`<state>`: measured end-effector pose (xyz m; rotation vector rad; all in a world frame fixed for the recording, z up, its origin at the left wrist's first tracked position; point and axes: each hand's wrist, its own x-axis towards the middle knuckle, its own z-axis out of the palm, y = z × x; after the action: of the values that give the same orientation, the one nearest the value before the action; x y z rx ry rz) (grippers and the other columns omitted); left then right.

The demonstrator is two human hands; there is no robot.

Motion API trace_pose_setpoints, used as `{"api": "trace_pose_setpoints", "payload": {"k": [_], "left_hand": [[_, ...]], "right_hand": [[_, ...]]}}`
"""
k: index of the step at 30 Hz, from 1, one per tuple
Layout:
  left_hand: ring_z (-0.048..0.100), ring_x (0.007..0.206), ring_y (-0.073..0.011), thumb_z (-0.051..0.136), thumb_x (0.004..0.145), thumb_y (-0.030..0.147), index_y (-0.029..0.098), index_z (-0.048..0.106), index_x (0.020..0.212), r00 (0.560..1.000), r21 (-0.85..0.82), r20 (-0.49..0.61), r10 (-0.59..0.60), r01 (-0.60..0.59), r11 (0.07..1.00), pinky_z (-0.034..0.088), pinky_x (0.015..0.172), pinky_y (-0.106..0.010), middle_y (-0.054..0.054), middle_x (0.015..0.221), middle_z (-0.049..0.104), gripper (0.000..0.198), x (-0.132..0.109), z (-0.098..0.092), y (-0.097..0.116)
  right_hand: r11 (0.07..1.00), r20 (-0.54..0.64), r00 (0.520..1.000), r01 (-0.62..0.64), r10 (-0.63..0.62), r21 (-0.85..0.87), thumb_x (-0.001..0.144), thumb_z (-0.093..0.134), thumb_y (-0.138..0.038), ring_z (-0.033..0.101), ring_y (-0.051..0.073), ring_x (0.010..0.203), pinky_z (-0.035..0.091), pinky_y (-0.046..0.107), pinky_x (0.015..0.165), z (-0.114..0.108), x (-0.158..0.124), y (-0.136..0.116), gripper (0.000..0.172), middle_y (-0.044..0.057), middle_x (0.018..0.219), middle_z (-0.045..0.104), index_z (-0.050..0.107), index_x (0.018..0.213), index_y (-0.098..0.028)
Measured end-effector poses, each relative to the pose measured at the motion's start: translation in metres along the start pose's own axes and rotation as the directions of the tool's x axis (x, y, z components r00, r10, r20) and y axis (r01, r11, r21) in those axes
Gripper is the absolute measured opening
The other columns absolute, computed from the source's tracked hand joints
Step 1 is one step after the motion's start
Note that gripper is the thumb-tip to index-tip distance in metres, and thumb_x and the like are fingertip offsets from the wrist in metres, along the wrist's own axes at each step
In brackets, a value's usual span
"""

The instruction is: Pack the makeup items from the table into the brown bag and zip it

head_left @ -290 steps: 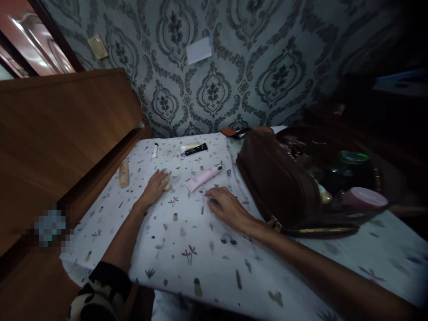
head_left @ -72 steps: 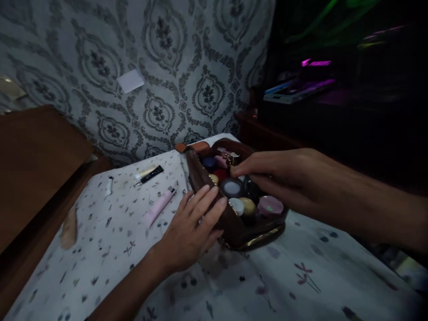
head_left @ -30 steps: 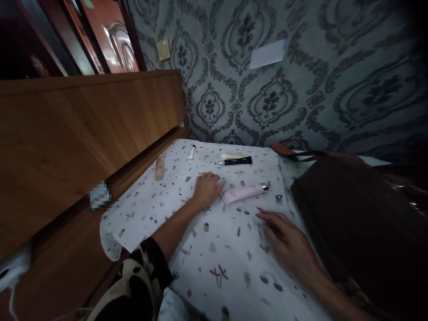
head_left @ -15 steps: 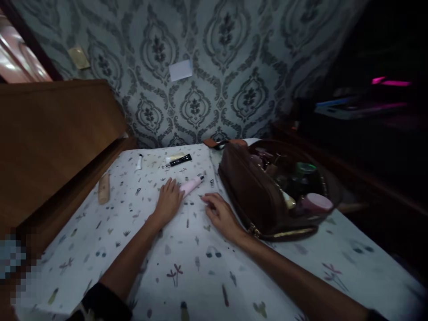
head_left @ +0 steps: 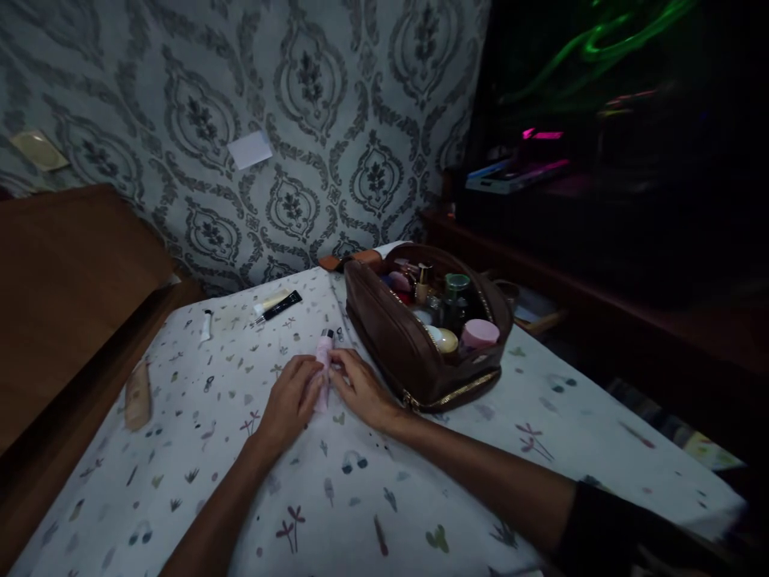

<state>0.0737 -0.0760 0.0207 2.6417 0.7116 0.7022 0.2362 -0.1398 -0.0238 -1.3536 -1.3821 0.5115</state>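
A slim pink tube with a dark, shiny cap lies on the patterned white cloth, cap end pointing away from me. My left hand grips it from the left, thumb and fingers against its side. From the right, the fingertips of my right hand pinch the same tube near its upper part. Part of the tube is hidden behind my fingers. Just right of my right hand stands an open brown cosmetic bag, filled with bottles and jars, among them a pink-lidded jar.
Farther left on the cloth lie a black tube beside a cream-coloured tube, a small white tube and a beige bottle. A wooden board borders the left side. Dark furniture stands at the right.
My right hand has moved left onto the pink tube. The tube has turned from slanting to nearly straight away from me. The view has swung to the right.
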Motion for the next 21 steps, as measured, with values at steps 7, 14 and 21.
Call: {"api": "trace_pose_setpoints", "payload": {"k": [7,14,21], "left_hand": [[0.032,0.15,-0.031,0.044,0.1,0.037,0.022,0.033,0.154,0.995,0.027,0.092,0.033,-0.035,0.999,0.034,0.121,-0.053,-0.016,0.161,0.03,0.057,0.008,0.028,-0.034],[0.028,0.151,-0.0356,0.05,0.091,0.03,0.019,0.046,0.148,0.973,-0.064,0.222,0.055,-0.042,0.997,0.032,0.12,-0.056,-0.017,0.162,0.028,0.058,0.051,0.037,-0.059],[0.056,0.122,-0.0286,0.052,0.085,0.029,0.021,0.056,0.134,0.999,-0.163,0.026,-0.048,0.051,0.985,0.045,0.109,-0.049,-0.012,0.127,0.058,0.05,0.066,0.036,-0.039]], "right_hand": [[0.999,0.029,0.999,0.022,-0.023,0.032,0.095,0.046,-0.021,0.058,0.024,0.121,0.046,0.044,0.107,0.001,-0.002,-0.006,0.04,0.017,0.13,0.06,0.047,0.135,-0.014],[0.996,0.042,0.997,-0.072,0.07,0.059,0.097,0.045,-0.024,0.055,0.026,0.127,0.042,0.046,0.111,0.0,-0.002,-0.016,0.046,0.02,0.135,0.056,0.04,0.141,-0.011],[0.984,0.011,0.987,-0.161,0.16,0.078,0.094,0.046,-0.023,0.047,0.03,0.136,0.038,0.052,0.115,-0.001,-0.004,-0.021,0.054,0.022,0.143,0.05,0.037,0.146,-0.01]]}}
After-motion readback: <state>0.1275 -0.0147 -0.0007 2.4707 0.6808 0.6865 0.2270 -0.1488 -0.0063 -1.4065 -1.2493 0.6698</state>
